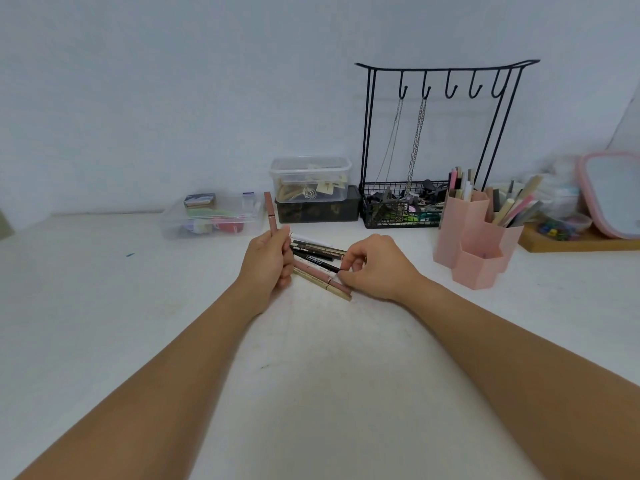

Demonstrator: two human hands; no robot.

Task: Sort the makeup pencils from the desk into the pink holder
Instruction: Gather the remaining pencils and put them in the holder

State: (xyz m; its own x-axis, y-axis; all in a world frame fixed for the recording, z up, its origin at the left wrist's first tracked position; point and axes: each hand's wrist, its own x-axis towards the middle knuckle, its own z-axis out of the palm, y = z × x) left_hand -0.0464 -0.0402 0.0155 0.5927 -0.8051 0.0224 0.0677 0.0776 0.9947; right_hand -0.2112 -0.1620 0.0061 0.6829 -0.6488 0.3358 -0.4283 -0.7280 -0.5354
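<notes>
Several makeup pencils (317, 263), black, brown, pink and gold, lie in a loose pile on the white desk (311, 375) between my hands. My left hand (268, 263) is shut on a brown-pink pencil (270, 211), held upright with its top pointing up. My right hand (372, 266) pinches the right end of a thin black pencil (320, 264) that still rests in the pile. The pink holder (476, 242), made of hexagonal cups, stands to the right and holds several pencils and sticks.
A black wire rack (446, 140) with hooks, chains and a filled basket stands behind the holder. Stacked clear and dark boxes (313, 190) and a flat clear box (213, 216) sit along the back wall. A wooden tray (581, 242) and pink-rimmed mirror (611, 192) are far right.
</notes>
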